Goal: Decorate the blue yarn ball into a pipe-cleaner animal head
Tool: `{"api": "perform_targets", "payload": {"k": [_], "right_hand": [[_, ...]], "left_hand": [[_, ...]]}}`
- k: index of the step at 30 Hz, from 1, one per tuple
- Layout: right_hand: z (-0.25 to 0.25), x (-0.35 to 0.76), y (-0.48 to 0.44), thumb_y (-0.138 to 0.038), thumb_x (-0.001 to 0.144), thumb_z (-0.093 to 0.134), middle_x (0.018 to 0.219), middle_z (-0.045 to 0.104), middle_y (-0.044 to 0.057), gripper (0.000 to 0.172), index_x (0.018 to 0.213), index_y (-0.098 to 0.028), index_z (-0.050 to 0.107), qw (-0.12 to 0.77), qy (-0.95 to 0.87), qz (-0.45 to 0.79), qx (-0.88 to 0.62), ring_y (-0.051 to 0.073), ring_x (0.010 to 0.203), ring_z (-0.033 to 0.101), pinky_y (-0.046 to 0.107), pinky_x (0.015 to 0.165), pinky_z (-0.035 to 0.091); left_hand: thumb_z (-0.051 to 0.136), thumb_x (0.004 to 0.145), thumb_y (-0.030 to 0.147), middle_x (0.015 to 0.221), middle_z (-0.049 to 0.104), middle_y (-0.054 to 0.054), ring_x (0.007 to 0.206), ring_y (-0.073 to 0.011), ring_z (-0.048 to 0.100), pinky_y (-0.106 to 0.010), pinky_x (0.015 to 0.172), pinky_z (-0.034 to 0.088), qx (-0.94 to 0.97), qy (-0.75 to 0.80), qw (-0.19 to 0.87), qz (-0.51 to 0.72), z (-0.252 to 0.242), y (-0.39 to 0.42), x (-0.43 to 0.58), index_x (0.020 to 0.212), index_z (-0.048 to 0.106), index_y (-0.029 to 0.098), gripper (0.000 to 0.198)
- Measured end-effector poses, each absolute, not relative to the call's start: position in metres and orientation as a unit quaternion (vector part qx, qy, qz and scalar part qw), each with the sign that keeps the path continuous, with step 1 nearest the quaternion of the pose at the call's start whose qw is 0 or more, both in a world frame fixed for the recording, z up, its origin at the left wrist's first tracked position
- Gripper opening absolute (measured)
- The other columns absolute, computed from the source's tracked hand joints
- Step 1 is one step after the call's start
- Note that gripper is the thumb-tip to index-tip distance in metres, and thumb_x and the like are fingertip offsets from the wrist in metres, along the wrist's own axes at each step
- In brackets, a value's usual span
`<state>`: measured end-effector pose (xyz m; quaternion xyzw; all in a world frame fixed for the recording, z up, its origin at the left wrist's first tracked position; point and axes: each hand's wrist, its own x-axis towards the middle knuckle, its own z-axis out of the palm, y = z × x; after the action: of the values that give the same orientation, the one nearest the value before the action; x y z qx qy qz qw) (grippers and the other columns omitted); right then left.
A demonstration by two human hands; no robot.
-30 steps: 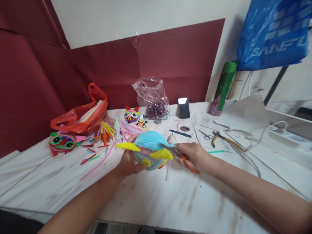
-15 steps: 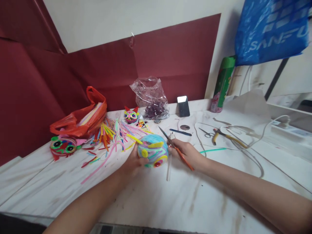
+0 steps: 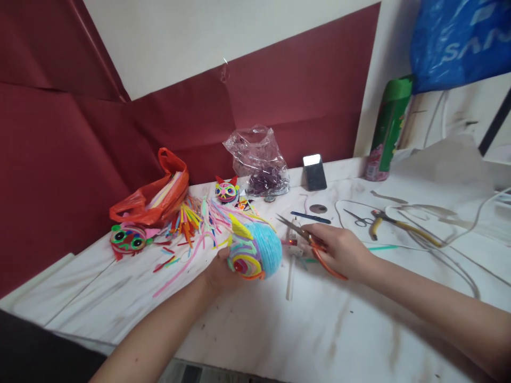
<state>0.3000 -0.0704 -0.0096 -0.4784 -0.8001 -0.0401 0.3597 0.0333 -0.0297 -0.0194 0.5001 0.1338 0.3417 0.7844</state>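
Observation:
My left hand (image 3: 219,274) is closed around the side of a ball-shaped animal head (image 3: 268,250) made of pipe cleaners. Light blue strands wrap its right side, and a yellow ear and a ringed red eye show on its left. In my right hand (image 3: 339,247) is a pair of scissors (image 3: 325,263) with orange handles, blades pointing up and left. Just beside the scissors is a white device with a small red light, which looks like a glue gun (image 3: 294,239), with a clear stick (image 3: 290,282) extending towards me. Whether my right fingers touch it cannot be made out.
Cut pipe cleaners (image 3: 187,223) lie left of centre, near a red plastic bag (image 3: 139,205). Two finished animal heads, a red-and-green one (image 3: 128,240) and a smaller one (image 3: 227,190), sit behind. Pliers (image 3: 407,226), small scissors (image 3: 359,218) and cables occupy the right; a phone (image 3: 314,173) leans at the back.
The animal head has turned, so its blue side now faces right. My right hand with the scissors has moved away from it to the right. The camera view has shifted.

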Motion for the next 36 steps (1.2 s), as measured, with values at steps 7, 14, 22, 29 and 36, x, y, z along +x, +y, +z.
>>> {"api": "perform_targets", "payload": {"k": [7,14,22,29,36], "right_hand": [[-0.011,0.283,-0.084,-0.034,0.092,0.045,0.073,0.068,0.006,0.026,0.1,-0.017,0.063,0.356,-0.841,-0.106,-0.394,0.015,0.063,0.065,0.023,0.054,0.045],[-0.008,0.278,-0.087,-0.033,0.092,0.044,0.066,0.066,0.003,0.026,0.099,-0.017,0.064,0.353,-0.843,-0.107,-0.392,0.014,0.057,0.062,0.022,0.051,0.043],[-0.01,0.285,-0.083,-0.033,0.094,0.036,0.072,0.07,0.008,0.033,0.097,-0.015,0.064,0.349,-0.852,-0.143,-0.362,0.017,0.061,0.066,0.024,0.05,0.044],[-0.006,0.294,-0.073,-0.037,0.089,0.043,0.068,0.069,0.004,0.026,0.092,-0.022,0.064,0.339,-0.795,-0.065,-0.499,0.018,0.056,0.064,0.026,0.049,0.043],[-0.001,0.379,-0.028,-0.042,0.086,0.045,0.073,0.066,0.012,0.026,0.089,-0.023,0.062,0.174,-0.624,-0.07,-0.758,0.031,0.065,0.064,0.037,0.051,0.043]], "left_hand": [[0.066,0.066,0.04,0.084,0.072,-0.006,0.082,-0.0216,0.067,-0.034,0.08,0.05,0.437,0.197,0.794,0.373,-0.038,-0.02,0.024,0.089,0.068,0.012,0.036],[0.067,0.065,0.038,0.083,0.072,-0.006,0.078,-0.0203,0.066,-0.031,0.073,0.05,0.443,0.158,0.811,0.348,-0.034,-0.027,0.031,0.093,0.067,0.011,0.039],[0.065,0.067,0.04,0.086,0.071,-0.007,0.078,-0.0206,0.066,-0.032,0.071,0.052,0.464,0.136,0.8,0.355,-0.031,-0.029,0.037,0.094,0.066,0.012,0.039],[0.072,0.063,0.042,0.103,0.066,-0.007,0.091,-0.0251,0.065,-0.042,0.085,0.051,0.551,0.192,0.684,0.439,-0.028,-0.027,0.035,0.106,0.056,0.019,0.052],[0.076,0.057,0.031,0.126,0.054,-0.01,0.117,-0.0311,0.053,-0.045,0.098,0.046,0.72,0.275,0.343,0.537,-0.021,-0.032,0.026,0.132,0.033,0.028,0.086]]}}
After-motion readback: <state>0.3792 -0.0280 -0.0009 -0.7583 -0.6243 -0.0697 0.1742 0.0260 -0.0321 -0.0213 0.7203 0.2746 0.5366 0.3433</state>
